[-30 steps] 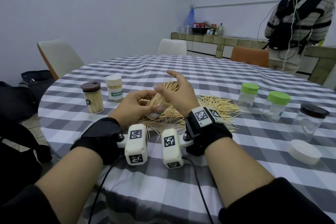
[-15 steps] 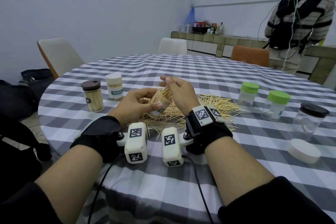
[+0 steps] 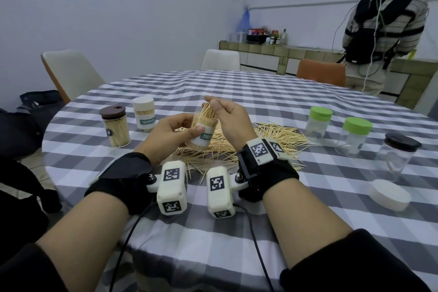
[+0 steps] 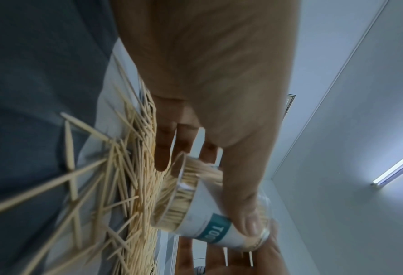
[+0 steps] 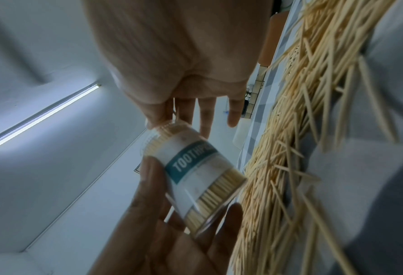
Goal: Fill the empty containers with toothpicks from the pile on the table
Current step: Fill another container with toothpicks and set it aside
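**Feeding a bundle into the labelled toothpick jar**

The toothpick jar (image 3: 203,134), clear with a white label and teal band, is tilted and held above the near edge of the toothpick pile (image 3: 248,147) on the table (image 3: 284,106). It looks nearly full: packed sticks show through its wall in both wrist views, and a bundle of toothpicks (image 3: 208,110) stands out of its open mouth.

The left hand (image 3: 170,136) is the holding grip, thumb and fingers curled round the jar's body. The right hand (image 3: 228,117) pinches the tops of the protruding bundle between thumb and forefinger, its other fingers loosely extended behind the jar.

The step in hand appears to be seating this bundle in the jar. The next move probably calls for easing the sticks down parallel with those already packed, with the jar steadied against the push, since a crossed stick would jam the rest; then the jar needs its lid.

Left of the hands stand two capped containers already full of toothpicks, a brown-lidded jar (image 3: 115,127) and a white-lidded jar (image 3: 144,114). To the right, well apart from the pile, wait two green-lidded containers (image 3: 318,122) that look empty and a dark-lidded jar (image 3: 395,157), with a loose white lid (image 3: 390,194) lying near it, possibly the cap for the jar in hand.
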